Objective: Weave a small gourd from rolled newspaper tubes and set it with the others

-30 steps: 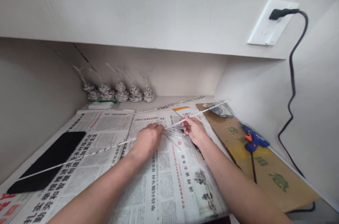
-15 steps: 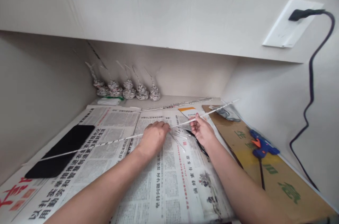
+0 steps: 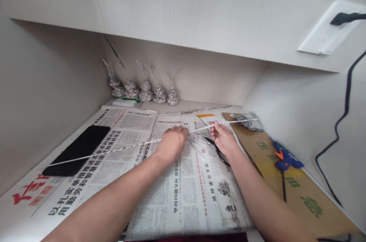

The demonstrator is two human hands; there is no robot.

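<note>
A long, thin rolled-paper stick (image 3: 126, 148) runs across the newspaper, through both hands. My left hand (image 3: 174, 141) is closed over its middle, knuckles up, with the fingertips hidden. Beside those fingers, several thin pale strands (image 3: 198, 146) fan out to the right; where they start is hidden. My right hand (image 3: 224, 138) pinches the stick between thumb and fingertips, and its end sticks out beyond them. Partly behind the right hand and wrist lies a black-handled tool (image 3: 219, 150), its kind hard to make out.
Several woven paper gourd shapes (image 3: 159, 95) stand at the back wall. Paper sticks (image 3: 194, 111) lie before them. At left is a black phone-like slab (image 3: 78, 150); at right, a blue glue gun (image 3: 286, 156) rests on cardboard (image 3: 303, 188). A shelf panel (image 3: 183, 13) overhangs.
The view has turned slightly left, so things sit farther right in the picture. Both hands keep hold of the stick, and its right end now lies flatter.
</note>
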